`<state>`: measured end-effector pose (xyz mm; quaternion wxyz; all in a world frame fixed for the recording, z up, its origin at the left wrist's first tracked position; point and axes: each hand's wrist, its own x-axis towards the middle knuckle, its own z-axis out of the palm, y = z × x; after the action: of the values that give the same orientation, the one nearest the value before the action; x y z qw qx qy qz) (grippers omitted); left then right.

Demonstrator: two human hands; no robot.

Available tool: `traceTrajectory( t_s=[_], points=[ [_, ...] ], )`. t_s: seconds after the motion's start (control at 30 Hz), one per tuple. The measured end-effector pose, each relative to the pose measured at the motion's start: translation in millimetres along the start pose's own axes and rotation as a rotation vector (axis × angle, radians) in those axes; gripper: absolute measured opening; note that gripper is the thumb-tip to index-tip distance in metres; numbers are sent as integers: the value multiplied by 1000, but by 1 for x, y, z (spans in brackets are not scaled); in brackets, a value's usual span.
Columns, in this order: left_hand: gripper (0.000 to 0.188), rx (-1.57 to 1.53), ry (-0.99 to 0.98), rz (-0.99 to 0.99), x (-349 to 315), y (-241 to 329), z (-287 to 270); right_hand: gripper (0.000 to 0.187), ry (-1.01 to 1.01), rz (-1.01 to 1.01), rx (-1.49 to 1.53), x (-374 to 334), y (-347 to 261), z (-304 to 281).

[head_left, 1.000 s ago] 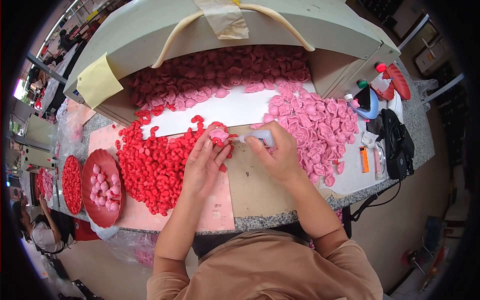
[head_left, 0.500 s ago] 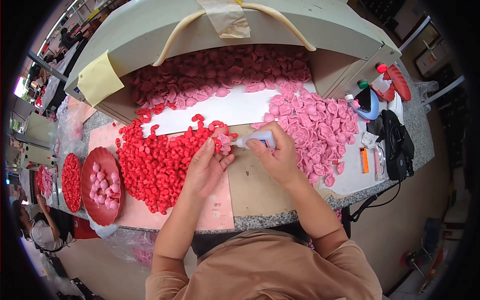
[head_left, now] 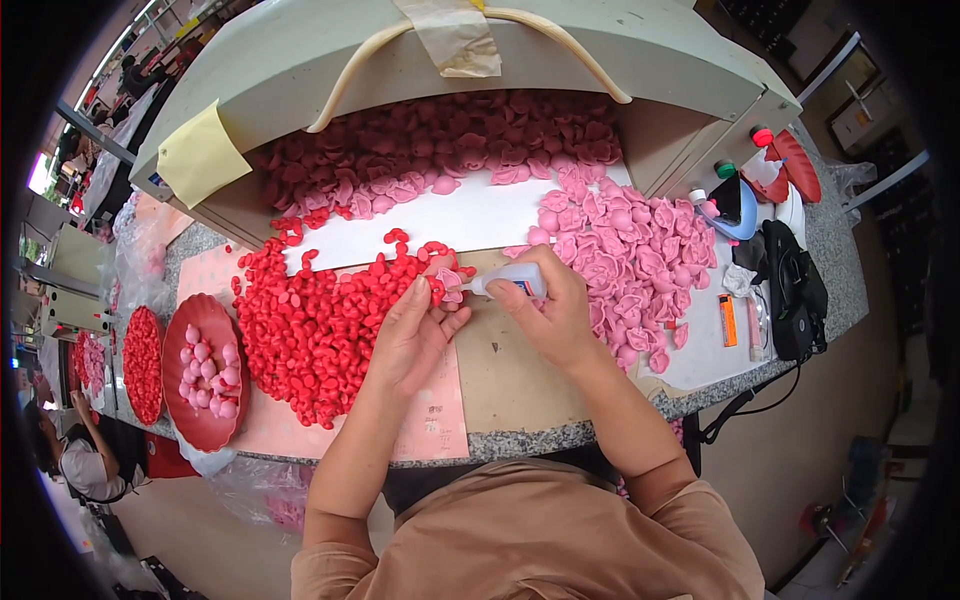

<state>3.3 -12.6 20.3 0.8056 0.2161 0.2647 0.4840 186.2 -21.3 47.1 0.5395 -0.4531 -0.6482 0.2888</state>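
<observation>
My left hand (head_left: 412,335) pinches a small pink petal-shaped piece (head_left: 449,284), with a red bean-like piece (head_left: 435,290) against it at the fingertips. My right hand (head_left: 556,310) is closed round a small white squeeze glue bottle (head_left: 515,281). The bottle is tilted nearly level, its thin nozzle pointing left at the pink piece. Whether the tip touches it I cannot tell. Just left of my left hand spreads a heap of glossy red pieces (head_left: 310,340). Beyond my right hand lies a pile of pink cupped petal pieces (head_left: 640,260).
A red scalloped tray (head_left: 218,432) holding pink and red assembled pieces stands at the left. A grey hood (head_left: 560,60) arches over more pink pieces. On the right are an orange tube (head_left: 728,320), a black bag (head_left: 795,290) and bottles. A person (head_left: 90,460) sits far left.
The glue bottle and the fingers of my right hand have shifted very slightly. My left hand stays in place with the pink and red pieces.
</observation>
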Motion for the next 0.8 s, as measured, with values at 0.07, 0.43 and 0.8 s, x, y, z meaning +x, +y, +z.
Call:
traceTrajectory(
  t_s=[0.07,0.43,0.8],
  points=[
    [42,-2,0,5,0,0,1,21,1,-7,-2,0,0,0],
    [49,21,19,-41,-2,2,7,25,136,126,79,1,4,-2],
    [48,16,8,-46,-1,1,2,20,54,0,-18,1,0,-2]
  ],
)
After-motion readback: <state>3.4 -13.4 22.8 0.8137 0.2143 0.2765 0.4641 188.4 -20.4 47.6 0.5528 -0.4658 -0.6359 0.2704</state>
